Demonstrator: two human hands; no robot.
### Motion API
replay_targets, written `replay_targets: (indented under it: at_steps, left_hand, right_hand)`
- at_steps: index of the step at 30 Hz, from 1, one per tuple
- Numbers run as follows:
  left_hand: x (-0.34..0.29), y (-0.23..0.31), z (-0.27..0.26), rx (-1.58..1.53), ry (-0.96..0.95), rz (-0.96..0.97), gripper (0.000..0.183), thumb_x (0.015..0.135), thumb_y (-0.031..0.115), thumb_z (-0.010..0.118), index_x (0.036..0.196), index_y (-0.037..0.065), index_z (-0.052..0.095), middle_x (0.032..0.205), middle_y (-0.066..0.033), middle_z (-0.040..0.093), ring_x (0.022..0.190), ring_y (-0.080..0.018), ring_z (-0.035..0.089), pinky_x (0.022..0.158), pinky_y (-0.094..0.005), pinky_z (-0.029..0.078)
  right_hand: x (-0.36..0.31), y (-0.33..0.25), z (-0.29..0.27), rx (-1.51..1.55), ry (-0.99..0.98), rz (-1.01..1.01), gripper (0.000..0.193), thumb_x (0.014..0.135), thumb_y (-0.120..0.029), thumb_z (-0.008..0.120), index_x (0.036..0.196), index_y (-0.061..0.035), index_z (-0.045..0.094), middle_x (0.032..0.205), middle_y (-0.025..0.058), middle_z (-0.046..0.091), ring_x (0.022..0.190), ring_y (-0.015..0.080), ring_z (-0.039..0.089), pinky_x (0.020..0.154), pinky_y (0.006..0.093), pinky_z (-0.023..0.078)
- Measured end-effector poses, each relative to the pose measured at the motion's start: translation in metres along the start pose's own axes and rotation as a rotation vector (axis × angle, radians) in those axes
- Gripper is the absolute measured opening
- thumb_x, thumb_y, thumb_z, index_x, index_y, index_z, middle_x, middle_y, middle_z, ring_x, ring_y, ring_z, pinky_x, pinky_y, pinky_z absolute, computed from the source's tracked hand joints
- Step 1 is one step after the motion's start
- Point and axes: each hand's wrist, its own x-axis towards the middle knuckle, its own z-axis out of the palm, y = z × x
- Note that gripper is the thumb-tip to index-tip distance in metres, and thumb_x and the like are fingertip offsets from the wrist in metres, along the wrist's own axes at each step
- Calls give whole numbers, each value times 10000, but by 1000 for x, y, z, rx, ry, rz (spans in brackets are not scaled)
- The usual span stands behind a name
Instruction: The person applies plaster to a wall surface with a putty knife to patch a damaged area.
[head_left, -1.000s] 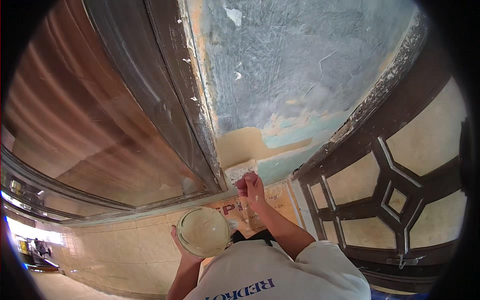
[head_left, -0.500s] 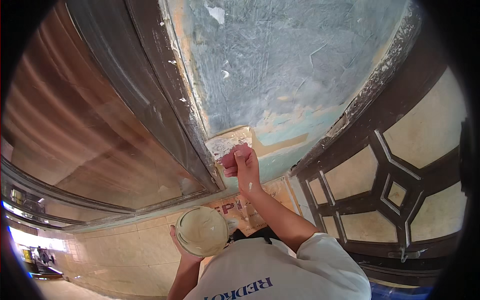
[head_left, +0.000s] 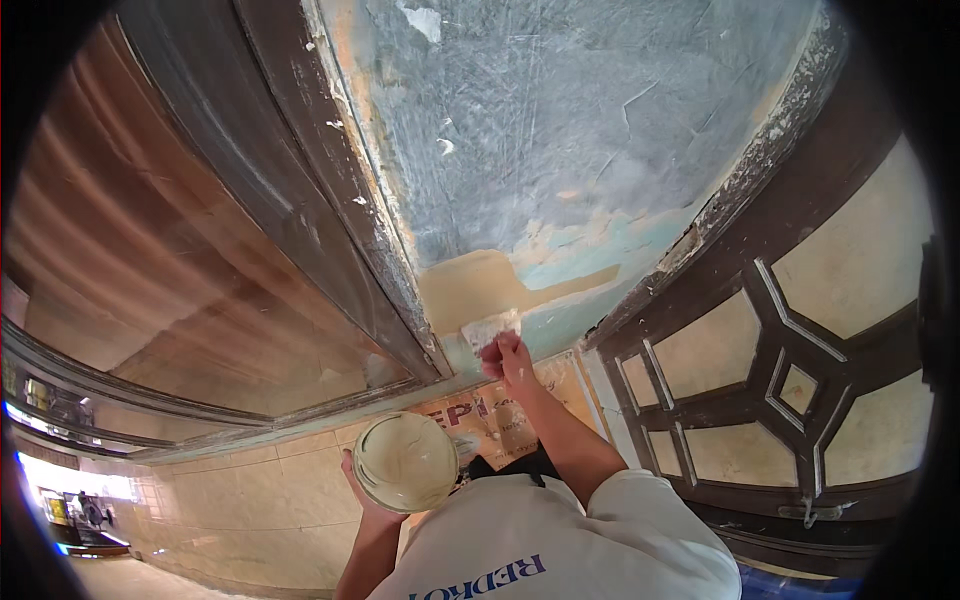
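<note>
My right hand (head_left: 513, 362) is closed around a putty knife (head_left: 490, 332) whose wide blade is smeared with whitish putty. The blade is at the lower edge of a smooth beige putty patch (head_left: 465, 288) on the wall, beside the left frame. Whether it touches the wall I cannot tell. Held low in front of my shirt is a round tub (head_left: 407, 462) with pale beige putty inside. My left hand (head_left: 365, 490) grips the tub from its left side, most of its fingers hidden beneath.
The grey-blue wall (head_left: 560, 130) has scratches and chipped paint. A dark wooden frame (head_left: 330, 150) with a glazed panel (head_left: 180, 250) borders it on the left. On the right stands a dark panelled door (head_left: 745, 370) with a bolt. A printed cardboard sheet (head_left: 560, 400) lies below the wall.
The putty knife has moved down and slightly right with my right hand, uncovering a wider beige patch on the wall. My left hand and the tub stay nearly in place.
</note>
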Motion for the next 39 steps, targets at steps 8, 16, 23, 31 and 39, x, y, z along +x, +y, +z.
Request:
replay_targets:
  at_steps: [8,16,23,31,39]
  left_hand:
    - [0,-1,25,-17,-60,-49,822,887,740,216,1369,128,479,1375,-110,498,1241,-316,482,1015,-516,414]
    - [-5,0,22,-26,-63,-19,804,910,714,180,1360,121,481,1344,-106,526,1222,-296,502,1008,-506,424]
    - [-10,0,9,10,-50,20,781,921,700,172,1349,129,489,1319,-93,544,1195,-277,516,990,-494,439]
    - [-6,-3,-6,49,-2,44,806,900,724,202,1363,127,481,1339,-104,528,1209,-290,505,993,-497,435]
    - [-10,-1,22,-105,-114,-52,832,886,735,220,1395,121,456,1385,-113,495,1247,-316,482,1029,-519,404]
  right_hand:
    - [-53,-25,57,69,-54,-120,247,992,-192,534,1158,-68,400,864,82,582,532,168,593,452,268,494]
    - [-81,-101,132,135,-141,-315,199,983,-239,558,1075,-92,460,824,87,627,563,161,620,488,291,524]
    - [-50,-63,114,118,-35,-259,125,1001,-208,520,1037,-103,463,811,82,622,529,156,581,480,295,520]
    - [-17,56,12,23,-140,-41,118,1007,-207,504,1034,-107,447,758,60,566,512,152,535,454,283,481]
    - [-89,-71,108,12,-152,-322,299,986,-255,555,1170,-74,404,901,96,598,558,155,623,493,278,532]
